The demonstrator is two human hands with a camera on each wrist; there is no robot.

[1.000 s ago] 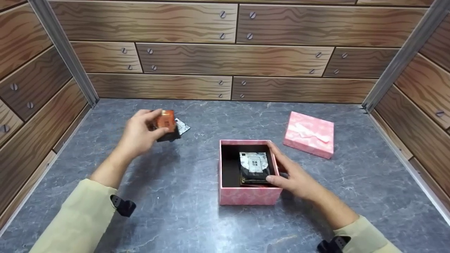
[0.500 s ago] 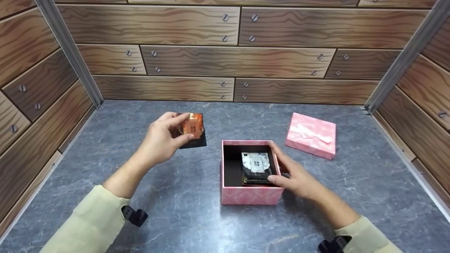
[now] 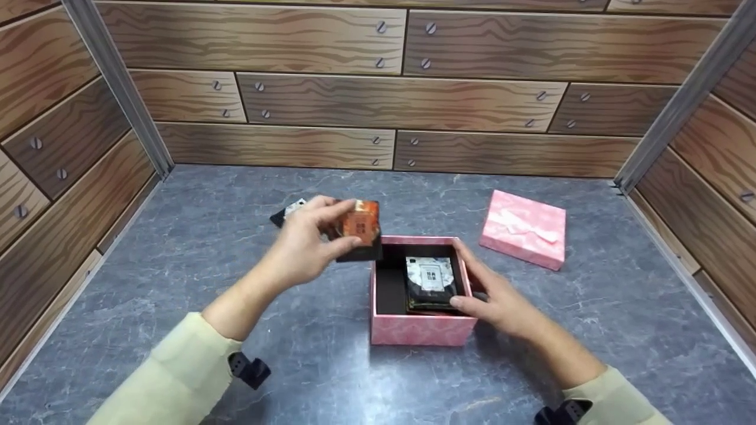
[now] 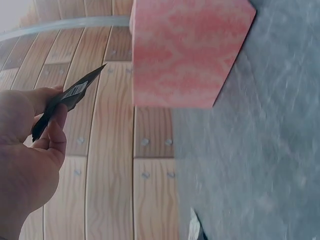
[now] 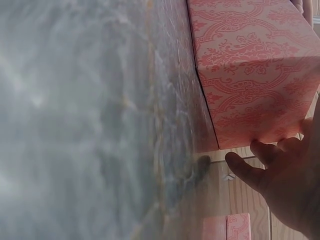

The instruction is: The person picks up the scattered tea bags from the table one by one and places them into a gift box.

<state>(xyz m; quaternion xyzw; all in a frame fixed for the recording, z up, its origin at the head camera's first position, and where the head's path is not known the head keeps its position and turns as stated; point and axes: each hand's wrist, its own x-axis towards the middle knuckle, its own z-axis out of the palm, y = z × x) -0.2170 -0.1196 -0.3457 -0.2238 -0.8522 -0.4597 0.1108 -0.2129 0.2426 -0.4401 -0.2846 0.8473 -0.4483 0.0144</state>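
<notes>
My left hand (image 3: 304, 245) pinches a flat sachet (image 3: 361, 227), orange on its upper part and black below, between thumb and fingers. It is held up at the far left corner of an open pink gift box (image 3: 422, 330). In the left wrist view, the sachet (image 4: 75, 92) appears nearly edge-on, with a white label on its back. My right hand (image 3: 502, 301) holds the box's right wall, thumb over the rim and other fingers along the outside. Inside, on the right half, lies a pile topped by a white and black sachet (image 3: 430, 277). The dark left half shows its bottom.
A pink lid (image 3: 524, 229) with a bow lies on the grey marbled table behind and right of the box. Another black and white sachet (image 3: 289, 211) lies at the back left, partly behind my left hand. Wood-patterned walls (image 3: 319, 144) enclose the table.
My left hand has carried the orange and black sachet rightward from beside the one lying at the back left to the box's edge. My right hand stays on the box.
</notes>
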